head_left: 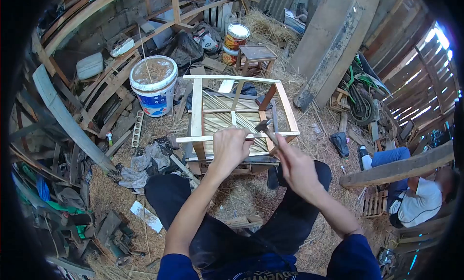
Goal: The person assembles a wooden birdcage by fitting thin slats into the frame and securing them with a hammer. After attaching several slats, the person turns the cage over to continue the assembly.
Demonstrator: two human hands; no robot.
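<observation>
In front of my knees stands a light wooden frame (197,108) with slim rails and legs. My left hand (231,148) is closed at its near rail, the thumb side toward the hammer; a nail between those fingers does not show. My right hand (298,170) grips a hammer (264,126) by the handle, its dark metal head just above the same rail, to the right of my left hand. Several thin wooden sticks (220,103) lie beneath and inside the frame.
A white bucket (153,99) stands at the left, and a small wooden stool (258,54) beyond the frame. Paint pails (236,37) sit behind. At the right, another person (418,202) sits near a slanting beam (401,170). Scrap wood (113,94) piles up along the left wall.
</observation>
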